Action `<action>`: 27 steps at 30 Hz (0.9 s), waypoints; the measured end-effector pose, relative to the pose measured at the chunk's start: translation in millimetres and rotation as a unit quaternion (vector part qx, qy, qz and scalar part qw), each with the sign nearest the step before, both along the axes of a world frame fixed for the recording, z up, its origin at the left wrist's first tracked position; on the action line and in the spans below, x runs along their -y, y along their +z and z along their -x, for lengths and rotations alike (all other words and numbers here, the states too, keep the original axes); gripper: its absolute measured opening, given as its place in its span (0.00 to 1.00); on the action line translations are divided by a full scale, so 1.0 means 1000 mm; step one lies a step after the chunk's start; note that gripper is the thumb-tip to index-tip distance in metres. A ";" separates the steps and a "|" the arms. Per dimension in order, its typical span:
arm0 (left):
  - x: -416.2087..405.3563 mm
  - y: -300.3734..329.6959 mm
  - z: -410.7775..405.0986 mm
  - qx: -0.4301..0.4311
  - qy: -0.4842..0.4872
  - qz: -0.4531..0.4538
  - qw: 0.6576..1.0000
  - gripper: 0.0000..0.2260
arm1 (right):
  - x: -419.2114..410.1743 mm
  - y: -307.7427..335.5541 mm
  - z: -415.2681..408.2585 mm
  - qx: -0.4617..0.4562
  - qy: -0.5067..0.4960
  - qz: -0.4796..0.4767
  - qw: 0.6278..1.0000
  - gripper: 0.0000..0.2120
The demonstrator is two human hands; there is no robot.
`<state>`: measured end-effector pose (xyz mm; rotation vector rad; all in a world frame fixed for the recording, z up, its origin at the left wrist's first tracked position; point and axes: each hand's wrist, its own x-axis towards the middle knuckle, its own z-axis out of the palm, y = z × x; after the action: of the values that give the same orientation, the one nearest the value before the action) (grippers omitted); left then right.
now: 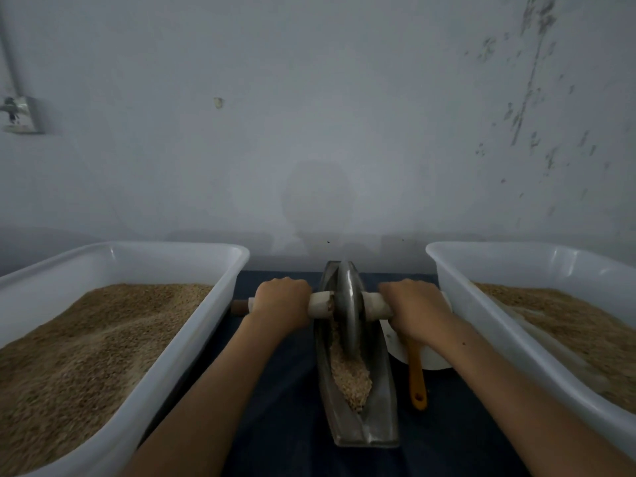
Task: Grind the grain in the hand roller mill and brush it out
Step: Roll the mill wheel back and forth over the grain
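A boat-shaped metal trough (380,407) lies lengthwise on the dark cloth between two tubs. A grey metal wheel (348,304) stands upright in its far half on a pale axle handle (320,304). My left hand (282,301) grips the handle's left side and my right hand (413,304) grips the right side. Crushed tan grain (351,376) lies in the trough on the near side of the wheel. An orange-handled brush (417,380) lies to the right of the trough, its head hidden under my right wrist.
A white tub (165,256) of tan grain fills the left side, and a second white tub (481,270) of grain stands on the right. A white dish (430,359) sits under my right wrist. A grey wall rises right behind the trough.
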<state>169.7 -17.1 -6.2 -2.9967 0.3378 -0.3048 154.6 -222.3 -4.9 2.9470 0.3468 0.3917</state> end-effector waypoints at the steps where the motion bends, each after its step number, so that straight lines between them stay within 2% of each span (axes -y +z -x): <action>1: -0.001 0.003 0.000 -0.030 -0.005 -0.001 1.000 0.15 | 0.000 0.005 0.002 -0.035 -0.003 0.006 0.999 0.11; 6: -0.005 0.009 0.001 -0.160 -0.005 0.021 0.987 0.19 | 0.001 0.017 0.008 -0.145 0.006 0.029 0.989 0.05; 8: -0.005 0.008 0.000 -0.157 -0.005 0.020 0.987 0.18 | 0.000 0.017 0.010 -0.150 0.002 0.026 0.988 0.06; 10: -0.002 0.008 0.001 -0.119 -0.004 0.009 0.993 0.18 | -0.001 0.016 0.009 -0.143 -0.009 0.013 0.990 0.06; 13: 0.001 0.006 0.000 -0.053 -0.002 0.000 0.999 0.16 | -0.001 0.009 0.004 -0.091 -0.018 -0.013 0.996 0.08; 16: 0.001 0.001 -0.001 -0.006 0.009 0.008 1.000 0.12 | -0.002 -0.005 -0.002 0.026 -0.002 -0.024 0.999 0.09; 18: 0.001 -0.002 -0.001 0.009 0.017 0.016 1.000 0.10 | -0.003 -0.012 -0.004 0.084 0.002 -0.010 0.996 0.10; 20: 0.000 -0.002 0.000 0.004 0.017 0.019 1.000 0.10 | -0.004 -0.012 -0.003 0.097 0.001 -0.007 0.995 0.10; 24: -0.001 0.001 -0.001 -0.032 0.002 0.000 1.000 0.15 | -0.004 0.002 0.003 -0.011 -0.015 0.003 1.000 0.13; 27: -0.002 0.005 0.000 -0.081 -0.009 -0.004 0.997 0.18 | -0.003 0.013 0.009 -0.085 -0.011 0.024 0.996 0.11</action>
<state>169.4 -14.6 -1.0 -3.0179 0.3813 -0.0618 145.9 -219.8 8.2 2.9404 0.3379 0.1289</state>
